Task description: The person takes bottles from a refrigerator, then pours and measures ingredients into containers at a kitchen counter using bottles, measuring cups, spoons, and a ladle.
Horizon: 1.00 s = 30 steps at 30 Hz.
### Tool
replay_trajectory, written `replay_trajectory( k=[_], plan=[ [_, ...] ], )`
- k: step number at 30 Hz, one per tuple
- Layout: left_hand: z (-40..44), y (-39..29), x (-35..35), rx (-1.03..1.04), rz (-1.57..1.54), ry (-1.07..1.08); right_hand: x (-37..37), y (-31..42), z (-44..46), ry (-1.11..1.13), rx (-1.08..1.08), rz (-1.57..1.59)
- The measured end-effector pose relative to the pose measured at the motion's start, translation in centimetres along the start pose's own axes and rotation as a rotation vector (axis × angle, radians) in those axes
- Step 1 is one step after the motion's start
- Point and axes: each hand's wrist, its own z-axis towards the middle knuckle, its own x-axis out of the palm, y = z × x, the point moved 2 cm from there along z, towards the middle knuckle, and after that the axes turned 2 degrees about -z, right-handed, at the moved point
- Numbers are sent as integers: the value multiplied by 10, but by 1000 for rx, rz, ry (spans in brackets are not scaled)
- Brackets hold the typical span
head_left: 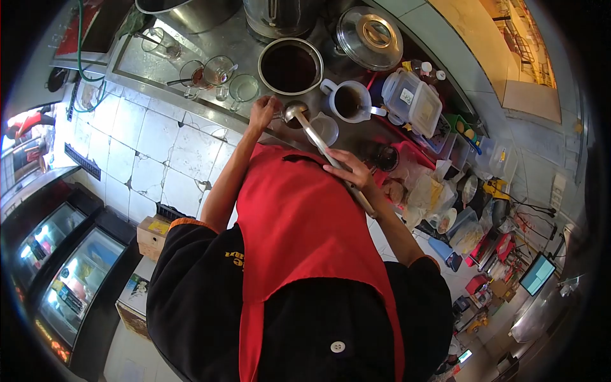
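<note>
My right hand [349,170] is closed around the long handle of a metal ladle [313,134]. The ladle's bowl tilts over a glass mug [291,124] with something dark in it, mostly hidden by the bowl. My left hand [263,113] is closed at that mug's side, at what looks like its handle. Just beyond stands a metal pot [291,66] of dark liquid. A white plastic jug [349,101], also with dark liquid, is to its right. Beside the ladle is a clear plastic cup [323,130].
Several glass mugs [219,70] stand left on the steel counter [254,25], some with spoons. A lidded pot [369,38] and large steel pots [191,14] are at the back. Plastic containers [412,102] crowd the right. The counter's front edge runs along my apron [312,216].
</note>
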Motion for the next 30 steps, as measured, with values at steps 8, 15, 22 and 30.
replay_trajectory(
  k=[8,15,22,30],
  plan=[
    [6,8,1,36,64,-8,14,-15,-24,138,-42,12],
    [3,3,2,59,119,-10,-8,-2,0,111,-55,-4],
    [7,11,1,122,243,3,-73,-2,82,-325,280,241],
    [5,15,-4,131,113,59,-260,83,266,-623,73,323]
  ],
)
